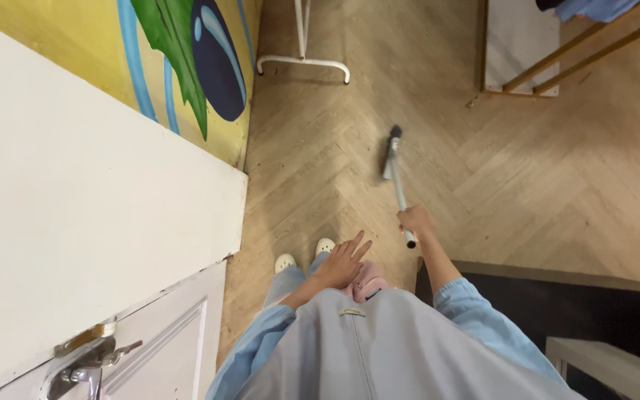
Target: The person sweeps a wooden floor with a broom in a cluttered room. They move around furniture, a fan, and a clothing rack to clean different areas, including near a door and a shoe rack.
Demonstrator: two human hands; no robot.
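My right hand [415, 220] grips the top of a grey broom handle [398, 191], whose dark brush head [394, 133] rests on the wooden herringbone floor [535, 178] ahead of me. My left hand [344, 263] hangs in front of my body with its fingers spread, holding nothing, just above a pink item [368, 280] at my waist. Below it I see my two white shoes [304, 256] on the floor. I wear a light blue long-sleeved top and a grey garment.
A white door [164, 333] with a metal handle [83, 367] stands open at the lower left, beside a white wall and a painted yellow mural [187, 52]. A white rack foot [304, 63] and a wooden frame [520, 70] stand ahead. A dark mat [594, 304] lies at right.
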